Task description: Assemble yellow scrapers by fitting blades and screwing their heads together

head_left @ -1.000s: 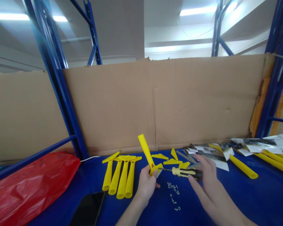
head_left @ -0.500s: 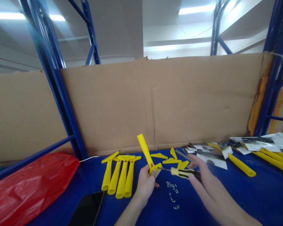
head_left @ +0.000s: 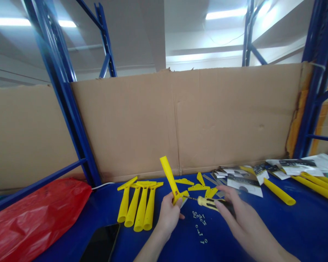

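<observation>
My left hand [head_left: 168,214] is closed around the head end of a yellow plastic scraper [head_left: 168,174], its tubular handle tilted up and away. In my right hand [head_left: 242,218] is a screwdriver [head_left: 207,202] with a cream and black handle, gripped between thumb and fingers. The screwdriver's tip meets the scraper head from the right; any screw there is too small to make out. Below the tool, several small nuts and screws [head_left: 199,218] lie scattered on the blue surface. Loose yellow head pieces [head_left: 198,187] lie just behind the screwdriver.
Several yellow scrapers [head_left: 139,207] lie in a row at left, near a black phone [head_left: 101,243] and a red plastic bag [head_left: 41,218]. At right are printed packets [head_left: 244,183] and yellow tubes [head_left: 279,191]. A cardboard panel [head_left: 142,127] stands behind, between blue posts [head_left: 71,134].
The fingers of my right hand have shifted on the screwdriver handle, and its tip stays at the scraper head. My left hand keeps its hold, nearly still.
</observation>
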`<control>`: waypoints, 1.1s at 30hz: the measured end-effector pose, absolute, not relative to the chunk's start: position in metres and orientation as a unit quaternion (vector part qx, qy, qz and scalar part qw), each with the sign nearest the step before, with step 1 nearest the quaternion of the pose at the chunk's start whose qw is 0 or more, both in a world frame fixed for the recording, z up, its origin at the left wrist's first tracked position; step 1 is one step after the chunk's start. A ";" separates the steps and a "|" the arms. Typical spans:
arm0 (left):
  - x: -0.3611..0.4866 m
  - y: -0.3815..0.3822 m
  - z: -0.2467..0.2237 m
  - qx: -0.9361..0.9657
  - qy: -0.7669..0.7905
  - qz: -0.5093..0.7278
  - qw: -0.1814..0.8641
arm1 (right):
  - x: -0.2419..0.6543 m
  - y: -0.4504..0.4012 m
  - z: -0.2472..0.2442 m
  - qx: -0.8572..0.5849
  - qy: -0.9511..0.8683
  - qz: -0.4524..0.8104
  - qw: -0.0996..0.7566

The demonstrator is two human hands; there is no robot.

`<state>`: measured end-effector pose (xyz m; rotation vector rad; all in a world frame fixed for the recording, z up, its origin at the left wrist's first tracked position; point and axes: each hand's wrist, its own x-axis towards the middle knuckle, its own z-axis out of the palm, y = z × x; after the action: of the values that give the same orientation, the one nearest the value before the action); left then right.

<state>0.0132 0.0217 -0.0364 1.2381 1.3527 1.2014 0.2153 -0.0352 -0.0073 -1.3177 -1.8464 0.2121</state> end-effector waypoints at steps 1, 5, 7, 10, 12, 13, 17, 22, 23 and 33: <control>0.013 0.021 -0.036 0.509 0.548 0.486 0.452 | 0.215 -0.036 -0.006 -0.540 -0.723 0.089 0.421; 0.014 0.021 -0.037 0.519 0.550 0.479 0.446 | 0.216 -0.035 -0.005 -0.538 -0.708 0.071 0.452; 0.014 0.021 -0.037 0.525 0.548 0.474 0.447 | 0.217 -0.033 -0.005 -0.528 -0.717 0.081 0.448; 0.015 0.022 -0.038 0.523 0.548 0.479 0.443 | 0.217 -0.032 -0.007 -0.554 -0.710 0.073 0.428; 0.014 0.023 -0.039 0.511 0.550 0.491 0.441 | 0.217 -0.032 -0.009 -0.560 -0.705 0.056 0.431; 0.014 0.024 -0.039 0.505 0.550 0.497 0.442 | 0.218 -0.032 -0.011 -0.551 -0.708 0.054 0.439; 0.013 0.024 -0.041 0.508 0.541 0.494 0.452 | 0.217 -0.032 -0.015 -0.505 -0.729 0.083 0.454; 0.013 0.023 -0.041 0.514 0.536 0.491 0.455 | 0.214 -0.031 -0.014 -0.537 -0.710 0.045 0.453; 0.013 0.023 -0.041 0.508 0.538 0.495 0.455 | 0.214 -0.031 -0.014 -0.536 -0.712 0.039 0.452; 0.012 0.022 -0.039 0.493 0.541 0.500 0.464 | 0.217 -0.033 -0.010 -0.552 -0.721 0.086 0.409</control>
<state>0.0118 0.0222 -0.0388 1.2121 1.3284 1.2276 0.2172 -0.0332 -0.0099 -1.3917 -1.8165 0.2164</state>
